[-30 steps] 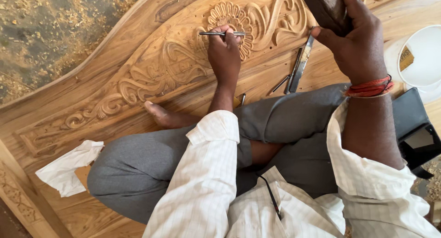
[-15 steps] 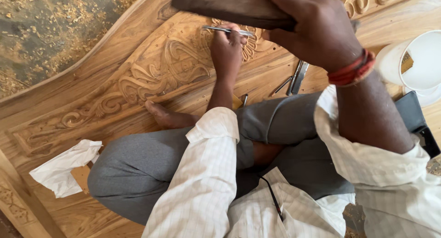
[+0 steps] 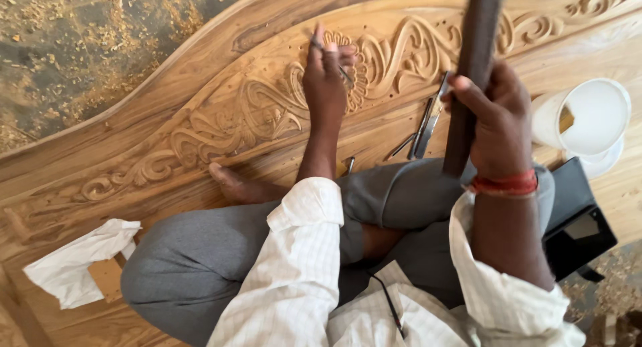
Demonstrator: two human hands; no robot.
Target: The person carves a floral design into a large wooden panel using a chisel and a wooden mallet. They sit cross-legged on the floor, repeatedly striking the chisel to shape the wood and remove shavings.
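- Sawdust and wood chips litter the dusty ground [image 3: 80, 46] at the upper left, beyond the curved edge of a large pale wooden panel carved with scrolls and leaves [image 3: 200, 126], which lies flat and fills most of the view.
- A crumpled white cloth [image 3: 77, 260] lies on the panel at the lower left, partly covering a small flat block of wood [image 3: 107, 279].
- The person sits on the panel in grey trousers [image 3: 200, 260], one bare foot [image 3: 231, 183] resting just below the carved band.
- The left hand [image 3: 326, 79] is closed around a thin metal chisel [image 3: 342, 71], whose tip rests on the carved flower motif [image 3: 354, 69].
- A few spare slim metal chisels [image 3: 424, 123] lie on the panel between the two hands.
- The right hand [image 3: 498, 123], with a red band at the wrist [image 3: 507, 184], grips a long dark wooden mallet [image 3: 471, 66], held raised above the panel and blurred.
- A white plastic tub [image 3: 588, 116] stands on the panel at the right edge, near the right hand.
- A black flat case [image 3: 578, 220] lies just beside the person's knee, below the tub.
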